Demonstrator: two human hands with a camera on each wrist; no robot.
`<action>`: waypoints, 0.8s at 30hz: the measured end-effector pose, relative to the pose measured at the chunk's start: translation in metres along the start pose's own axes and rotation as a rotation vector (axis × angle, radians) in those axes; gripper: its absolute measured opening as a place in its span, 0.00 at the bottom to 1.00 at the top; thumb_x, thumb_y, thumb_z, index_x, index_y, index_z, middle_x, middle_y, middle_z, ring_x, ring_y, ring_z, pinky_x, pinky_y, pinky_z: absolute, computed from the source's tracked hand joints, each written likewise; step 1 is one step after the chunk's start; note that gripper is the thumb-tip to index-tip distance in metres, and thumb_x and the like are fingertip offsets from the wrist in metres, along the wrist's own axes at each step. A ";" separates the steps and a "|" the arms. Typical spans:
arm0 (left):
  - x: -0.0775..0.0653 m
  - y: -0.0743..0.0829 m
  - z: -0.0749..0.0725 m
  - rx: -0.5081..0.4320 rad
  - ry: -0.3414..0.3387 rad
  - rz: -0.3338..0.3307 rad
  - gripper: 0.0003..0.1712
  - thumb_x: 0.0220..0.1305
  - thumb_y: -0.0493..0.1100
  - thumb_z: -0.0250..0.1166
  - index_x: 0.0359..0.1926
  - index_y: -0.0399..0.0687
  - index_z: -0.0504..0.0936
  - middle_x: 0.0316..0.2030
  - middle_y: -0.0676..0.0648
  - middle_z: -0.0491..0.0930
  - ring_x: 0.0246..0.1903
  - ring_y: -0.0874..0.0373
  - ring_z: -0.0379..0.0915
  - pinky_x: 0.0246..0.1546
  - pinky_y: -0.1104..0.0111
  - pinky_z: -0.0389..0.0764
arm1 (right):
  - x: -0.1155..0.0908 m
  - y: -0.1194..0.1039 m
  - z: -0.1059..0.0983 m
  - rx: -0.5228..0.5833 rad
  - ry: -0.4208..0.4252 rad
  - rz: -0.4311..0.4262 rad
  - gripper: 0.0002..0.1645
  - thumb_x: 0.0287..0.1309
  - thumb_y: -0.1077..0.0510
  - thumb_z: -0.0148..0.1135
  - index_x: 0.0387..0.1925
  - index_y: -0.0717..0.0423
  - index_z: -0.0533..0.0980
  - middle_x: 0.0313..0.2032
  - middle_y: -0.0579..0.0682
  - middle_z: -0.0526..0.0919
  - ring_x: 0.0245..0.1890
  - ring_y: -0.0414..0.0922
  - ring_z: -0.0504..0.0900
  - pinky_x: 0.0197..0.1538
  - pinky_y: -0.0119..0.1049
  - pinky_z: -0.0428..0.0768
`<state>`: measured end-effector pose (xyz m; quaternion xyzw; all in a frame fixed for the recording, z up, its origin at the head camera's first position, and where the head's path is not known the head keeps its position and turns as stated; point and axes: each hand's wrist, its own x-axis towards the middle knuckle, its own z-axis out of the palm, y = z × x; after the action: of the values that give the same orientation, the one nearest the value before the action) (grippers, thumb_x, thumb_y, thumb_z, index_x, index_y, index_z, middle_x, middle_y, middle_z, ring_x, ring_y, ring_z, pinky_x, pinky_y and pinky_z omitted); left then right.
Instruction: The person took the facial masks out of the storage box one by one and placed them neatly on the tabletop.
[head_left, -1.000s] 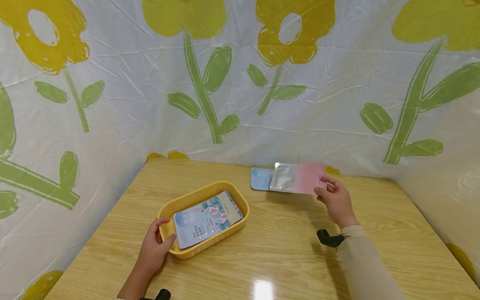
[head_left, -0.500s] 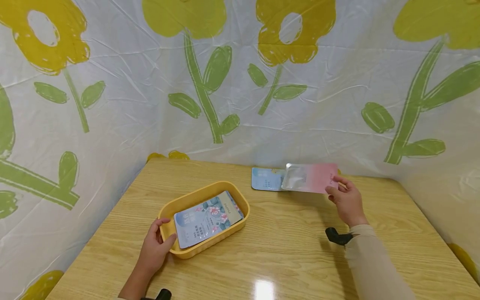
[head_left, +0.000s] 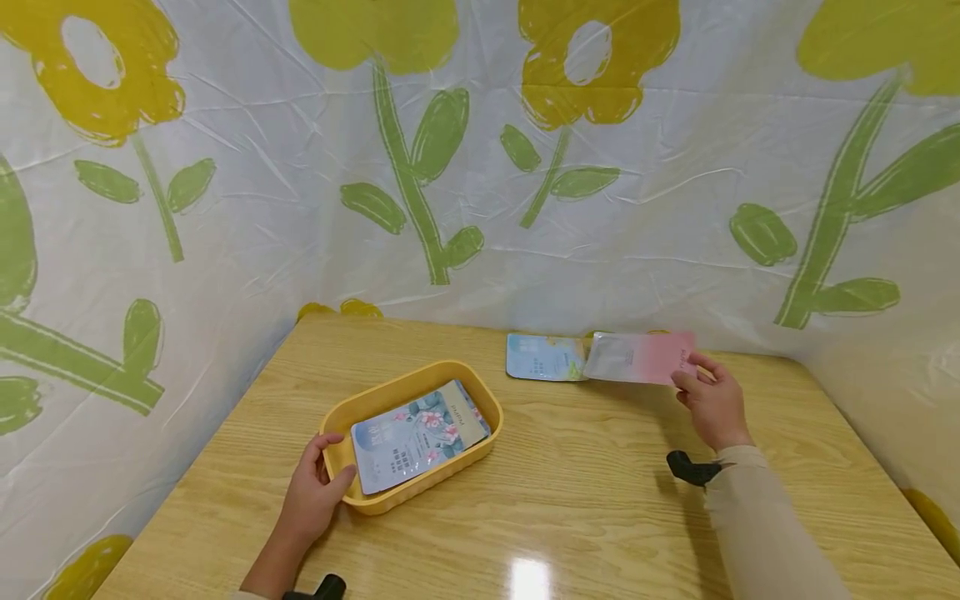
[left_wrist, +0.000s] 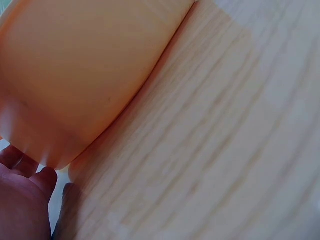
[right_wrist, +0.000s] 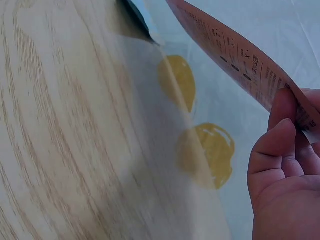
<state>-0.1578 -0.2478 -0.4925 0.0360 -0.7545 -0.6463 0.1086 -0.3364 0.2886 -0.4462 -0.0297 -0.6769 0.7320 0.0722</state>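
Note:
My right hand (head_left: 716, 404) pinches one end of a pink and silver sheet mask packet (head_left: 637, 358) between thumb and fingers. In the right wrist view this packet (right_wrist: 232, 57) slants up above the table, its printed side showing. A light blue sheet mask packet (head_left: 542, 358) lies flat at the table's back, just left of the pink one, which overlaps its right end. My left hand (head_left: 309, 493) grips the left end of a yellow plastic bin (head_left: 468, 373), fingers and thumb at the rim. Inside lie floral blue sheet mask packets (head_left: 412, 442), stacked.
A wooden table (head_left: 585, 500) carries everything. A white cloth (head_left: 262, 167) with printed yellow flowers hangs along the back and both sides, close to the table's far edge. A black wrist mount (head_left: 692, 471) sits at my right wrist.
My right hand has moved right with the pink packet, uncovering more of the light blue packet beneath. My left hand and the yellow bin have stayed in place.

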 end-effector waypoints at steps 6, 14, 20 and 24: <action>0.000 0.000 0.001 -0.014 -0.001 0.006 0.28 0.65 0.26 0.59 0.63 0.29 0.60 0.63 0.29 0.63 0.59 0.52 0.67 0.48 0.81 0.75 | 0.003 0.003 -0.005 -0.019 0.019 0.034 0.23 0.66 0.64 0.63 0.59 0.55 0.67 0.32 0.38 0.81 0.29 0.36 0.79 0.34 0.25 0.80; 0.000 -0.002 0.000 0.010 0.001 0.006 0.28 0.66 0.27 0.59 0.64 0.30 0.60 0.65 0.30 0.62 0.62 0.43 0.63 0.49 0.82 0.73 | 0.008 0.010 -0.009 -0.012 0.027 0.053 0.20 0.65 0.66 0.62 0.55 0.57 0.66 0.29 0.41 0.81 0.28 0.35 0.78 0.33 0.26 0.81; 0.000 -0.001 0.001 0.003 -0.002 -0.002 0.28 0.66 0.27 0.59 0.64 0.30 0.60 0.66 0.30 0.60 0.63 0.41 0.62 0.49 0.82 0.73 | 0.015 0.016 -0.017 -0.205 0.001 0.067 0.29 0.67 0.61 0.62 0.63 0.67 0.62 0.30 0.39 0.80 0.30 0.33 0.79 0.34 0.27 0.81; 0.001 0.000 0.000 0.013 0.003 -0.011 0.28 0.66 0.28 0.59 0.64 0.31 0.60 0.66 0.31 0.61 0.63 0.41 0.63 0.49 0.82 0.72 | 0.018 0.014 -0.018 -0.435 -0.047 0.051 0.36 0.69 0.57 0.59 0.68 0.73 0.57 0.35 0.43 0.80 0.31 0.36 0.79 0.35 0.27 0.81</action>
<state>-0.1584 -0.2479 -0.4925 0.0420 -0.7582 -0.6420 0.1058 -0.3527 0.3080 -0.4605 -0.0447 -0.8194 0.5707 0.0301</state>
